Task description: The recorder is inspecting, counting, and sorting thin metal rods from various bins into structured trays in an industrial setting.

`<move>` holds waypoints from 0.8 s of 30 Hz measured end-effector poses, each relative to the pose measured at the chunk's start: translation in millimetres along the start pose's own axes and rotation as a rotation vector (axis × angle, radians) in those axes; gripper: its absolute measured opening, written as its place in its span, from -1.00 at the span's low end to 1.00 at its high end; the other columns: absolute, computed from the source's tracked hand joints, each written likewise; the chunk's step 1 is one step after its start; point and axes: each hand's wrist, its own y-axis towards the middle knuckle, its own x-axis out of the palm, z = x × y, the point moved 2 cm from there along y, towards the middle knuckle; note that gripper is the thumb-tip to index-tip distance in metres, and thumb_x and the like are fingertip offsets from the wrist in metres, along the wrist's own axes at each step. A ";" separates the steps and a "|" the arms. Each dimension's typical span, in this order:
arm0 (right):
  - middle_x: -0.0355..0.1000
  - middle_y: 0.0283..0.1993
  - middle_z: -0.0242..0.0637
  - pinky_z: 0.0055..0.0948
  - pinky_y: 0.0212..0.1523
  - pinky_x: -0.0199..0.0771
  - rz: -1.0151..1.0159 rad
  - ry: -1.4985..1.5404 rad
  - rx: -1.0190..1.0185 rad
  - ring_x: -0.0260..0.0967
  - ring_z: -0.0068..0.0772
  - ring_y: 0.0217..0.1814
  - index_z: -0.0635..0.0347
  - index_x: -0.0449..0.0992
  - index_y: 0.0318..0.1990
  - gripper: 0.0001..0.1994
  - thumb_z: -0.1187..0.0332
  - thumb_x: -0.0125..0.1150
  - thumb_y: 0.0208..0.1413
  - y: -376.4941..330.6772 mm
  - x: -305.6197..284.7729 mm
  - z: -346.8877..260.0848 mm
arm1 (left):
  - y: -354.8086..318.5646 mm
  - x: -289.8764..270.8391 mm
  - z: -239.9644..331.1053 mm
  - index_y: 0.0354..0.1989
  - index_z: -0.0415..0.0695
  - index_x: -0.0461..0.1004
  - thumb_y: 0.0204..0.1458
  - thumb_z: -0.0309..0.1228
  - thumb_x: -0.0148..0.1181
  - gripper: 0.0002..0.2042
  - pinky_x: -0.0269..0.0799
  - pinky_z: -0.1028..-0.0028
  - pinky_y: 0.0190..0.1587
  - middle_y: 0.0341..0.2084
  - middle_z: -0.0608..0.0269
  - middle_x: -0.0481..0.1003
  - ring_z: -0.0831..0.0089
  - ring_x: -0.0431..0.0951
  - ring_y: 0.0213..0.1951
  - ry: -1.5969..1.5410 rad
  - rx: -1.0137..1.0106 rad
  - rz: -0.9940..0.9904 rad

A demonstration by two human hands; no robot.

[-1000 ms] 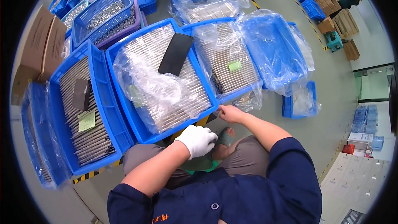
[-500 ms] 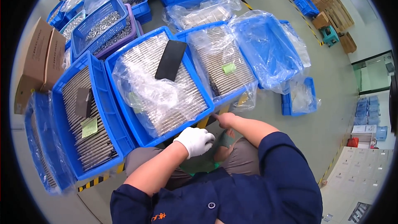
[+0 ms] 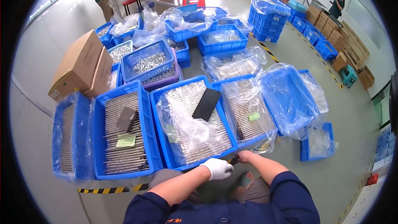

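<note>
My left hand (image 3: pixel 218 169), in a white glove, is above my lap with its fingers curled; whatever lies inside them is hidden. Close to its right, my bare right hand (image 3: pixel 244 157) is closed on a short dark object (image 3: pixel 234 161), too small to name. That object points toward the glove, and I cannot tell whether the two touch. Just beyond my hands stands a blue crate (image 3: pixel 169 157) of thin metal rods (image 3: pixel 215 137), partly under clear plastic film (image 3: pixel 188 126). A flat black rectangular thing (image 3: pixel 207 104) rests on those rods.
On the left, another rod-filled crate (image 3: pixel 99 149) carries a dark block (image 3: pixel 126 119) and a green note (image 3: pixel 125 140). To the right is a film-lined blue crate (image 3: pixel 290 99). Baskets of small metal parts (image 3: pixel 149 62) and cardboard boxes (image 3: pixel 78 64) stand farther off. Two people are in the distance.
The view has tilted up and swung left, so more of the room shows. My two hands have come closer together, and the dark object now shows between them.
</note>
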 end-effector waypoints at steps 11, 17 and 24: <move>0.42 -0.38 -0.19 -0.42 -0.36 0.40 0.470 0.497 0.125 0.40 -0.39 -0.45 0.15 0.45 -0.24 -0.74 0.31 0.01 -0.12 -71.3 -93.4 41.8 | -8.8 -6.9 4.9 -0.11 -0.09 0.35 -0.01 -0.28 -0.09 -0.70 0.26 0.39 -0.08 -0.22 0.11 0.40 0.22 0.38 -0.14 -0.253 0.143 0.094; 0.41 -0.34 -0.19 -0.46 -0.41 0.41 0.598 0.981 0.352 0.39 -0.44 -0.51 0.16 0.37 -0.13 -0.67 0.35 0.03 -0.13 -71.6 -80.5 66.9 | 29.2 -65.4 36.7 -0.17 -0.09 0.38 -0.04 -0.32 -0.04 -0.74 0.27 0.39 -0.10 -0.26 0.10 0.40 0.20 0.39 -0.16 -0.180 0.173 0.208; 0.35 -0.49 -0.26 -0.50 -0.58 0.36 0.570 1.054 0.296 0.35 -0.53 -0.58 0.24 0.32 -0.17 -0.73 0.39 0.00 -0.08 -48.8 -66.2 78.1 | 160.5 -88.4 25.0 -0.30 -0.03 0.46 -0.09 -0.30 -0.07 -0.78 0.33 0.39 -0.19 -0.34 0.13 0.44 0.19 0.42 -0.27 0.033 0.114 0.380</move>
